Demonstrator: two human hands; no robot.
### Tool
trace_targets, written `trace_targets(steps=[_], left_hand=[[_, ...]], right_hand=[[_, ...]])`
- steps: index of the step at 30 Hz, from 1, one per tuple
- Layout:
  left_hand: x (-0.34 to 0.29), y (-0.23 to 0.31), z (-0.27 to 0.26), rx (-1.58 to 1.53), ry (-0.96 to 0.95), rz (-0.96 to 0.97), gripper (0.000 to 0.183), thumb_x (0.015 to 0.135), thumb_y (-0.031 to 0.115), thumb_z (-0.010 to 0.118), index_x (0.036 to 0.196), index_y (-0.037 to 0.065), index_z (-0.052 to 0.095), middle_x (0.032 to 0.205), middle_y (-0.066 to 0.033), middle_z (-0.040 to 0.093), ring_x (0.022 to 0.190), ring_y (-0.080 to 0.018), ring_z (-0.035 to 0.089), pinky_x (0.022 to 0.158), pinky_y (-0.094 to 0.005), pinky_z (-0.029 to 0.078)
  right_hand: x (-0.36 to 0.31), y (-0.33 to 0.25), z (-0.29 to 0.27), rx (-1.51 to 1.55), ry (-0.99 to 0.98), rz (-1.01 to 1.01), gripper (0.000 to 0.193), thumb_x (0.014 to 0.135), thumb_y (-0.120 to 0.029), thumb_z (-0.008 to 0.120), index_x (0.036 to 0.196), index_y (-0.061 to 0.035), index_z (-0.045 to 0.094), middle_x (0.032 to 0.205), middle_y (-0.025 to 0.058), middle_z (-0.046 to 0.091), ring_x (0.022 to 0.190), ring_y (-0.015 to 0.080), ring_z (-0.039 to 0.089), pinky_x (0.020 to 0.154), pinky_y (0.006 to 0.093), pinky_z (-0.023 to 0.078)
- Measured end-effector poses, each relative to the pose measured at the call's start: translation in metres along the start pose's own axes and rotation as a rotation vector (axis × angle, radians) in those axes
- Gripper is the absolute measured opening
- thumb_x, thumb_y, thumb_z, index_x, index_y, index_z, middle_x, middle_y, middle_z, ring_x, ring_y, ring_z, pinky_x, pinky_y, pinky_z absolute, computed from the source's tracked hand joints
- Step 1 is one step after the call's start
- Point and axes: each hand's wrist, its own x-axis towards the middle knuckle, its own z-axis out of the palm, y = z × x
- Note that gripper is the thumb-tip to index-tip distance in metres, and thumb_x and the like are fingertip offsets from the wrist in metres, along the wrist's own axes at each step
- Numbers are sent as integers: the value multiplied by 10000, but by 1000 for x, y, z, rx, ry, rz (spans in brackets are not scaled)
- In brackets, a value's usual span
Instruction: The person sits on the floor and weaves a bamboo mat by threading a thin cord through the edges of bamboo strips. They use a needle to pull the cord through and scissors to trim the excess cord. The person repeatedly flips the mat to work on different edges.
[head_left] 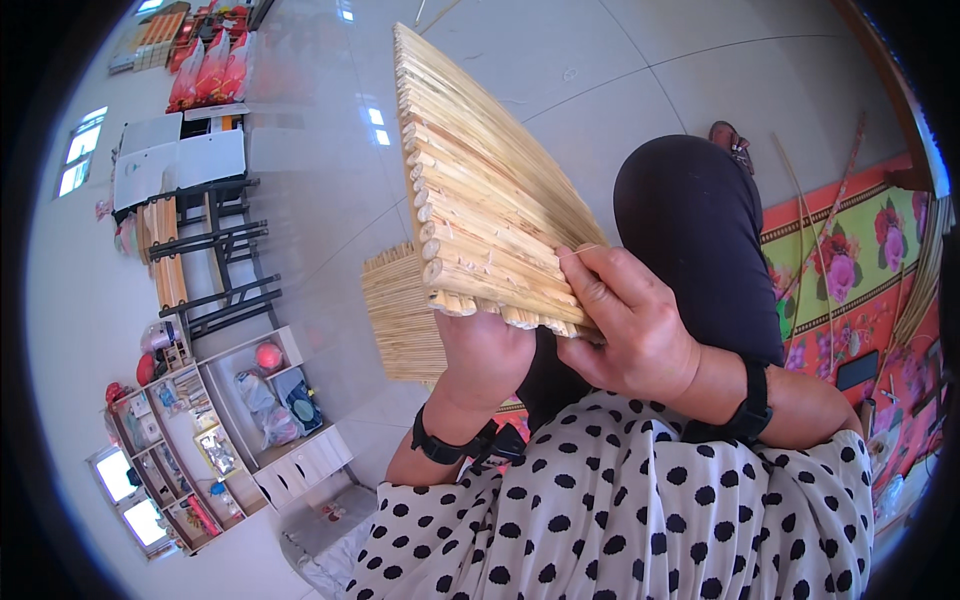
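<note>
A mat of pale reed stalks (500,215) stands tilted up in front of me, its cut stalk ends in a row along the left side. My right hand (635,325) is closed on the mat's near right edge. A fine pale thread or thin stalk shows at its index finger; I cannot tell which. Against the underside of the mat is my left hand (485,345), bearing it from below, with the fingers hidden behind the stalks. Both wrists wear black bands.
Another reed piece (405,320) lies lower, left of the mat. My dark-clad knee (690,230) rises at the right, beside a red and green floral cloth (840,270) with long stalks and a dark phone (857,371). Shelves (165,450) and folded tables (200,230) line the left wall.
</note>
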Motion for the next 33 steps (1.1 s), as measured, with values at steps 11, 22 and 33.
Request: trace_targets(steps=[11, 22, 33], left_hand=[[4, 4, 9, -178, 8, 46, 330, 854, 11, 521, 1150, -33, 661, 1172, -188, 675, 1120, -367, 618, 1029, -448, 432], [29, -21, -24, -206, 39, -196, 340, 920, 35, 599, 1237, 14, 478, 1044, -209, 713, 871, -336, 733, 776, -414, 566], [66, -41, -87, -1084, -195, -848, 413, 908, 38, 605, 1282, -120, 530, 1213, -225, 645, 1086, -325, 677, 907, -407, 579]], right_hand=[[-2, -1, 0, -31, 43, 4, 685, 643, -41, 748, 1276, 154, 576, 1113, 234, 594, 952, 382, 649, 842, 415, 567], [5, -2, 13, -51, 150, 134, 513, 730, 5, 709, 1230, 71, 613, 1101, 225, 618, 903, 393, 668, 774, 410, 579], [-6, -19, 42, -25, -144, 30, 572, 727, -44, 769, 1268, 56, 615, 1114, 196, 615, 921, 404, 658, 806, 438, 565]])
